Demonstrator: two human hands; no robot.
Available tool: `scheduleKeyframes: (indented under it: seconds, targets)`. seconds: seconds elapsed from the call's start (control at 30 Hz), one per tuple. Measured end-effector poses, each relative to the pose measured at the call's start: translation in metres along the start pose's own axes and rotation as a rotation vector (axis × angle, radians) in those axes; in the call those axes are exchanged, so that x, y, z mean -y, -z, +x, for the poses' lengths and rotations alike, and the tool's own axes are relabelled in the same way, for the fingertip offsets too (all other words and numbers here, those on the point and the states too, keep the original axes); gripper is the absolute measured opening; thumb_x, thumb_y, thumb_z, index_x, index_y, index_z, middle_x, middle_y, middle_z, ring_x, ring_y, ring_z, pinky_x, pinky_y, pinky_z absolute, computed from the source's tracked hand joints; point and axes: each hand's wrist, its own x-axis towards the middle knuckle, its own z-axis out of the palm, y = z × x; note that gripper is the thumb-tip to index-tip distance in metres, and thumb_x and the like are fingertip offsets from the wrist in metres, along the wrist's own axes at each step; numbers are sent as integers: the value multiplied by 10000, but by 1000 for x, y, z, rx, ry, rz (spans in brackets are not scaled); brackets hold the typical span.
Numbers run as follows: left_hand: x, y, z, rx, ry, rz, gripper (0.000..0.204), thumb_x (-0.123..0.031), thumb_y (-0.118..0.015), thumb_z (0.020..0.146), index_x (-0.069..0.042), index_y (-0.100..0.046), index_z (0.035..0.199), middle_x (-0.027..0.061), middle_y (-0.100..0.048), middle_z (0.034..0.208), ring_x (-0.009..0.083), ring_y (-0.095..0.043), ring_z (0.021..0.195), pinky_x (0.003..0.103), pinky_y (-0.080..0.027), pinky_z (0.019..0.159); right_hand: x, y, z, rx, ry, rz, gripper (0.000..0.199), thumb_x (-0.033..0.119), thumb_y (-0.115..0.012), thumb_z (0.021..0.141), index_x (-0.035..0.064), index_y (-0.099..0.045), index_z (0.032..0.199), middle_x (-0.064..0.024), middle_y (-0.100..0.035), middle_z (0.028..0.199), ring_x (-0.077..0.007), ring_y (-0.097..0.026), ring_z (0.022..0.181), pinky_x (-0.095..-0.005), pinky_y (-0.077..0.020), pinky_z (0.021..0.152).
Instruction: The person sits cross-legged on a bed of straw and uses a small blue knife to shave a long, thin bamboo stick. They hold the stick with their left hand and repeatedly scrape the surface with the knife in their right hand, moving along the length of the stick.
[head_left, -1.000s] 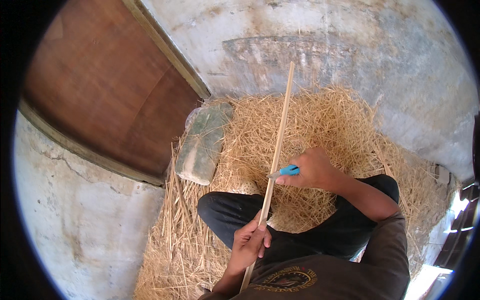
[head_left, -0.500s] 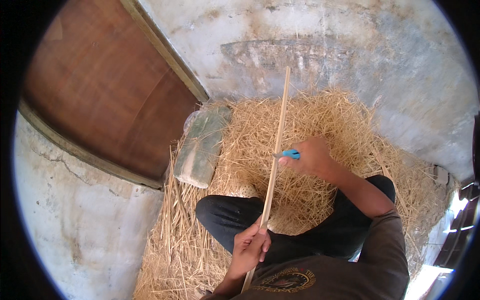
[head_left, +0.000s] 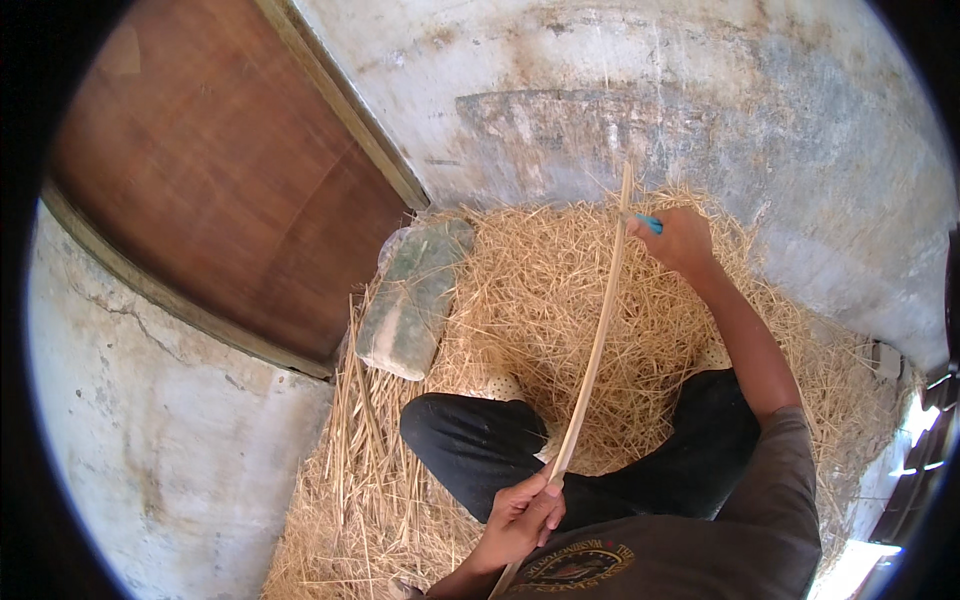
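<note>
A long, pale, flat strip that looks like bamboo (head_left: 597, 348) slants up from my lap toward the far wall, slightly bowed. My left hand (head_left: 522, 517) is closed around its near part, thumb lying along the top. In my right hand (head_left: 684, 243) is a small knife with a blue handle (head_left: 650, 223), gripped in closed fingers. The knife meets the strip a short way below its far tip. Its blade is too small to make out clearly, and most of the handle is hidden in my palm.
Thin curled shavings (head_left: 545, 275) lie heaped in front of my crossed legs (head_left: 470, 430). A greenish block-like slab (head_left: 415, 300) rests at the left, beside a brown door panel (head_left: 230, 190). Loose strips (head_left: 385, 470) lie at my left. A stained wall (head_left: 600, 130) stands ahead.
My right hand has moved the knife away from me along the strip, nearly to its far end. The strip's far end has swung right and now bows. My left hand shifted slightly right.
</note>
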Motion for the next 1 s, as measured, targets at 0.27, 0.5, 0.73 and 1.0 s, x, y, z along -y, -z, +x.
scheduleKeyframes:
  seconds: [0.27, 0.5, 0.73, 1.0]
  targets:
    - [6, 1, -17, 54, 51, -10, 429, -107, -421, 991, -128, -376, 1417, 20, -489, 659, 43, -401, 493, 174, -348, 424, -60, 26, 63, -144, -312, 18, 760, 759, -360, 831, 89, -487, 497, 11, -392, 441, -140, -431, 427, -322, -363, 411]
    - [7, 23, 18, -87, -58, -145, 420, -141, -403, 995, -77, -371, 1409, 43, -502, 666, 63, -404, 457, 172, -354, 418, 26, -11, -46, 182, 214, 183, 792, 793, -442, 759, 38, -624, 601, -99, -548, 526, -259, -564, 522, -403, -449, 523]
    - [-5, 12, 18, -57, -98, -99, 447, -185, -406, 997, -34, -343, 1414, 53, -480, 656, 72, -429, 507, 174, -351, 415, 59, -2, -72, 216, 308, 169, 799, 853, -433, 688, 86, -623, 568, -101, -536, 492, -268, -580, 498, -406, -446, 507]
    - [-2, 5, 13, -123, -91, -48, 443, -189, -416, 994, -33, -362, 1405, 38, -460, 639, 77, -400, 489, 179, -339, 405, 70, -9, -81, 104, 496, 143, 684, 738, -548, 740, 88, -584, 529, -49, -459, 423, -231, -477, 376, -367, -386, 409]
